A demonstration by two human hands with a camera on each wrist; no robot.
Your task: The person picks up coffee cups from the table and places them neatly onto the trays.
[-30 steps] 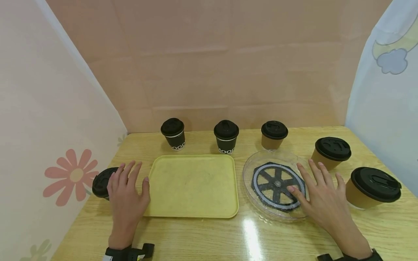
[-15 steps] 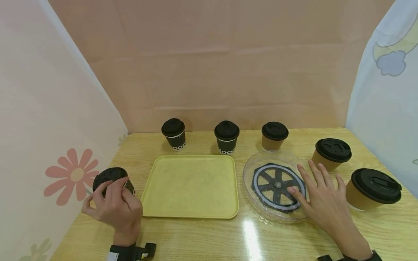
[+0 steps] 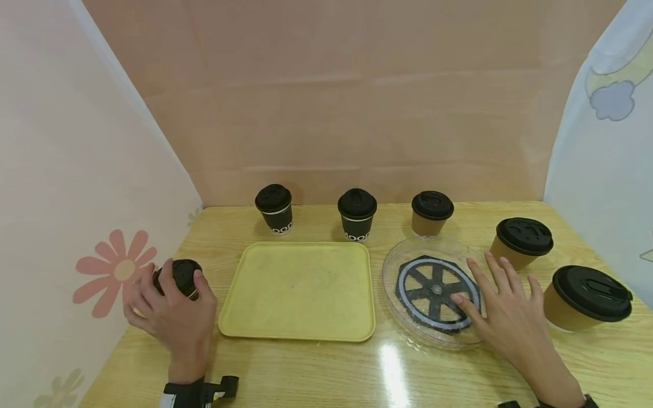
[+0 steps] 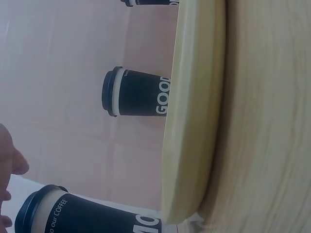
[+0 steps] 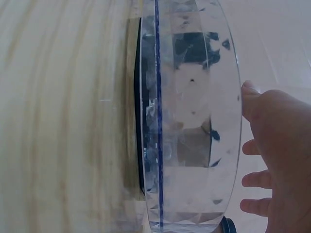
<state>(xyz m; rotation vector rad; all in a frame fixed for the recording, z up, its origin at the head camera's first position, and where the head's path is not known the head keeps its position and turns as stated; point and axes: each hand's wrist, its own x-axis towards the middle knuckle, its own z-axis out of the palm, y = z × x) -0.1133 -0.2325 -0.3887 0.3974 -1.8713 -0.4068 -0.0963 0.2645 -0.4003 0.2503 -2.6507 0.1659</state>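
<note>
At the left, a small black paper cup with a black lid [image 3: 185, 277] stands on the table. My left hand [image 3: 170, 311] is at its lid, with thumb and fingers spread around it. In the left wrist view, the fingertips [image 4: 18, 162] are above and beside the lid, and I see no firm grip. My right hand [image 3: 510, 317] is spread over the right rim of a clear round dish [image 3: 403, 326]; whether it touches cannot be told. A dark spoked wheel pattern [image 3: 436, 289] shows through the dish. Beside that hand stands a large brown cup [image 3: 566, 306].
A yellow tray [image 3: 298, 289] lies between the hands. Behind it stand two black lidded cups [image 3: 278, 218] and a small brown lidded cup [image 3: 428, 221]. Another brown cup [image 3: 510, 252] is behind the right hand. Cloth screens [image 3: 326, 102] border the table's back and sides.
My left hand has swung from beside the black cup to its near side, and its fingers now spread around the lid. The right hand stays in place.
</note>
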